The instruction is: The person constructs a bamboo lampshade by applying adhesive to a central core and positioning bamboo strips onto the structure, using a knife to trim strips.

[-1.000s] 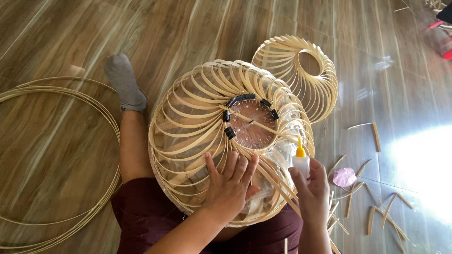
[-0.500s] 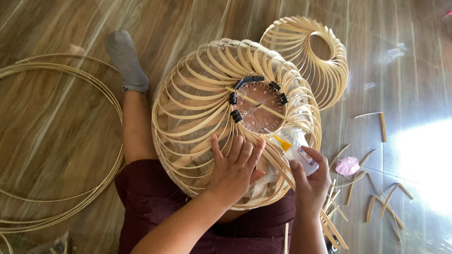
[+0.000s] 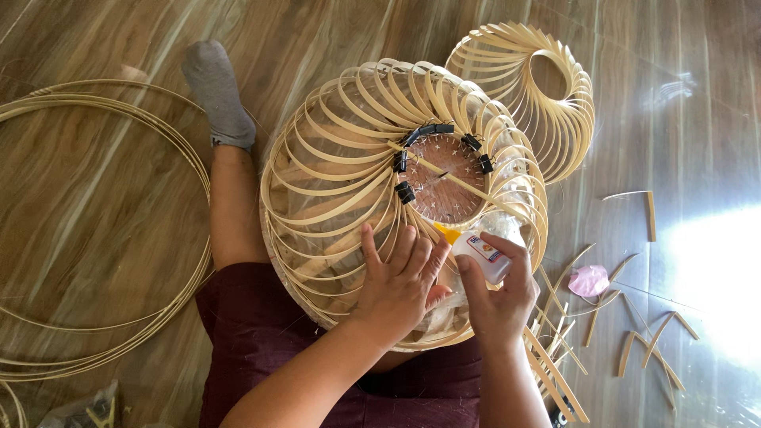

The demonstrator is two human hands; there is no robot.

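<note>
A large round frame of curved bamboo strips (image 3: 333, 174) rests on my lap, with a ring opening at its top held by several black binder clips (image 3: 404, 192). My left hand (image 3: 400, 285) lies flat on the near strips, fingers spread. My right hand (image 3: 499, 297) grips a small white glue bottle (image 3: 479, 252) with an orange tip, tilted toward the ring's near edge.
A second, smaller bamboo-strip frame (image 3: 547, 87) stands behind on the wooden floor. Coiled bamboo hoops (image 3: 95, 238) lie at the left. Loose bamboo offcuts (image 3: 634, 341) and a pink scrap (image 3: 589, 280) are scattered at the right. My socked foot (image 3: 216, 91) stretches out to the far left.
My right hand has tilted the glue bottle over, bringing its tip from upright down to the ring's edge. The left hand stays on the strips.
</note>
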